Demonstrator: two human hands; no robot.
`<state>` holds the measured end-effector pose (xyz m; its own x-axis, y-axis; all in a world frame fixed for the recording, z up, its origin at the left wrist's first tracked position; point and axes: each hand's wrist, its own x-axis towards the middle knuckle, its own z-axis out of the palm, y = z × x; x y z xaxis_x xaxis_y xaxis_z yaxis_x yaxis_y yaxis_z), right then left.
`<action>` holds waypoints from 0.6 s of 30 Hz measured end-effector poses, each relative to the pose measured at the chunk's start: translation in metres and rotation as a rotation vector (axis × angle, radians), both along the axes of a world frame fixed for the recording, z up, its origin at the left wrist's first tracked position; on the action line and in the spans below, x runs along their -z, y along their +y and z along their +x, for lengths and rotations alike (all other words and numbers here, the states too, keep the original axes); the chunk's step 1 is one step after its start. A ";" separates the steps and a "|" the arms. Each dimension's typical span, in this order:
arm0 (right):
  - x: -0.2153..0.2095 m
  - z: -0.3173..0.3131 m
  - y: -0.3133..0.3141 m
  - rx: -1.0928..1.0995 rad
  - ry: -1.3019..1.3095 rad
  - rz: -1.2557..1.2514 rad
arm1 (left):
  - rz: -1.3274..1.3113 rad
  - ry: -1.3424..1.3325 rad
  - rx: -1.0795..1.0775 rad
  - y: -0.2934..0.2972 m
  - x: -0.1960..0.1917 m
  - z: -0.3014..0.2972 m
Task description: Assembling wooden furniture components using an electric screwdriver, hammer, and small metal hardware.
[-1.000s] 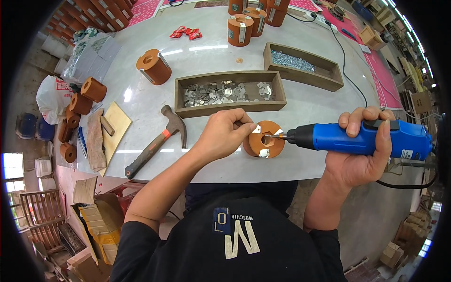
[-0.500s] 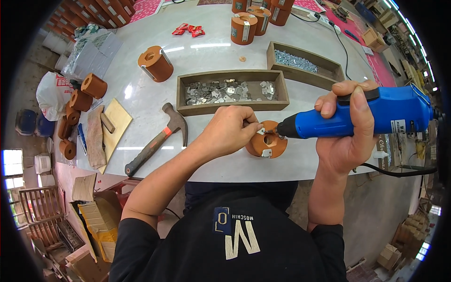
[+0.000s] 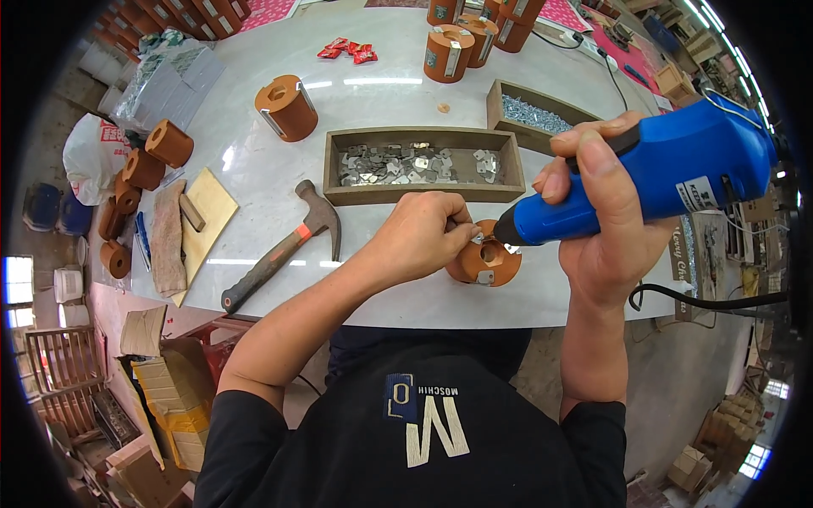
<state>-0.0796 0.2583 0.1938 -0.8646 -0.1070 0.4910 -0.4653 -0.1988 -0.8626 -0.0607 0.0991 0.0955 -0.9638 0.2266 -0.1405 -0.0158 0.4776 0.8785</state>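
Workpiece, a brown cylinder (image 3: 467, 264) with a central hole, rests on the table (image 3: 389, 306) close to its near edge, top face toward the viewer. One pale metal tab (image 3: 485, 278) lies at the near side of that face; further tabs, partly hidden, show at its far edge. Left hand (image 3: 419, 235) is at the cylinder's far left rim, thumb and forefinger drawn close together; whether a tab is pinched between them cannot be told. Right hand (image 3: 611, 212) is wrapped around a blue power driver (image 3: 677, 161), thumb on top, its black nose slanting down to the cylinder's far right edge. Contact of the bit is hidden.

Just beyond the left hand stands a wooden tray (image 3: 423, 195) of loose metal tabs. Behind it, to the right, a second tray (image 3: 535, 140) contains small shiny screws. Hammer (image 3: 292, 243) lies left of the first tray. Farther out: a brown cylinder with metal strips (image 3: 292, 118), and red packets (image 3: 347, 51).
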 end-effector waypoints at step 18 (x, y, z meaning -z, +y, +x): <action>0.001 -0.002 -0.012 0.027 0.018 0.094 | 0.041 0.004 0.005 0.000 0.007 -0.003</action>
